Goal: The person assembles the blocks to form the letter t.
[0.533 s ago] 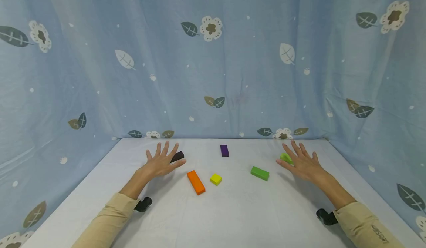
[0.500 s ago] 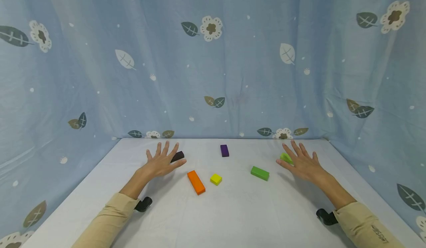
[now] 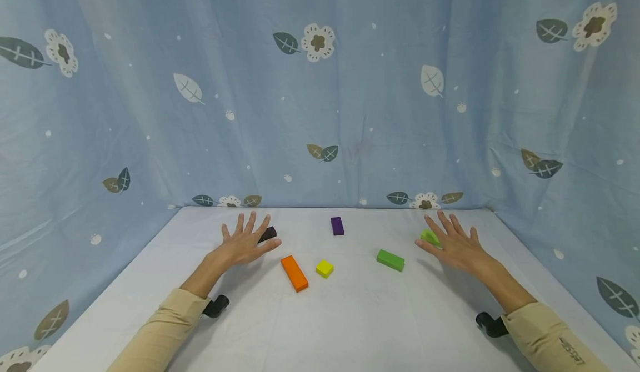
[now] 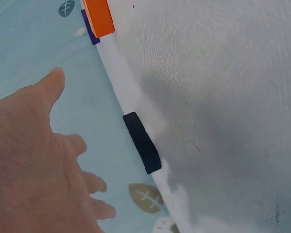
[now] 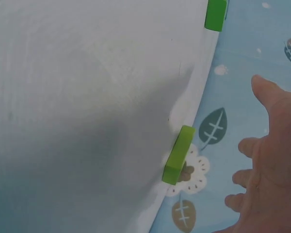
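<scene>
My left hand (image 3: pixel 244 245) hovers over the left of the white table, fingers spread and holding nothing. Partly behind it lies a black block (image 3: pixel 268 234), which shows whole in the left wrist view as a dark bar (image 4: pixel 142 142). On the right side my right hand (image 3: pixel 454 246) is held out the same way, palm down and fingers apart. A light green block (image 3: pixel 430 237) is half hidden by its thumb and fingers; the right wrist view has this light green block (image 5: pixel 178 155) in full.
Between the hands lie an orange block (image 3: pixel 294 274), a small yellow block (image 3: pixel 324 269), a purple block (image 3: pixel 337 226) and a darker green block (image 3: pixel 390 260). A blue patterned curtain (image 3: pixel 350 111) closes off the back and sides of the white table (image 3: pixel 340 327).
The left hand has shifted very slightly to the right. The right hand and all the blocks stay where they were.
</scene>
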The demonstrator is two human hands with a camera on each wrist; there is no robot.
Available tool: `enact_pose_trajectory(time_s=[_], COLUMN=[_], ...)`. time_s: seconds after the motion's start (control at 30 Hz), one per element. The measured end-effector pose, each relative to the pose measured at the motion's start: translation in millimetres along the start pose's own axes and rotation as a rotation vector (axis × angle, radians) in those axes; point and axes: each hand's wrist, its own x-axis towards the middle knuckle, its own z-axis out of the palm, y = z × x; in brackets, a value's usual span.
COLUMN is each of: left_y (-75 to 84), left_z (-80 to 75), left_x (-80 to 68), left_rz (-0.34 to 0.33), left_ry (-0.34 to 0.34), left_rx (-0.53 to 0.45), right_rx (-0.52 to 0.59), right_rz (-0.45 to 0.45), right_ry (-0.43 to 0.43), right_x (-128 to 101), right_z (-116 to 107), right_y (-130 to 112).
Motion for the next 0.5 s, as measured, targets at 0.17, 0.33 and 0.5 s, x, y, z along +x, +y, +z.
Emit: enact_pose_trajectory(time_s=[0.17,0.33,0.5], left_y=[3.2,6.0,8.6], left_z=[1.1,1.7,2.5], left_x=[1.0,0.9,-0.4], left_rz=[0.005,0.010,0.009], left_ry=[0.004,-0.001,0.018], left_rx=[0.029,0.038,0.042], right_rx=[0.011,0.014,0.012], right_rz=[-0.007,-0.024,-0.028], right_ry=[0.002,0.018,0.011], right_x=[-1.6,-0.3,1.5], right_z=[0.2,-0.8,-0.1], right_y=[-2.3,-5.5,-6.9])
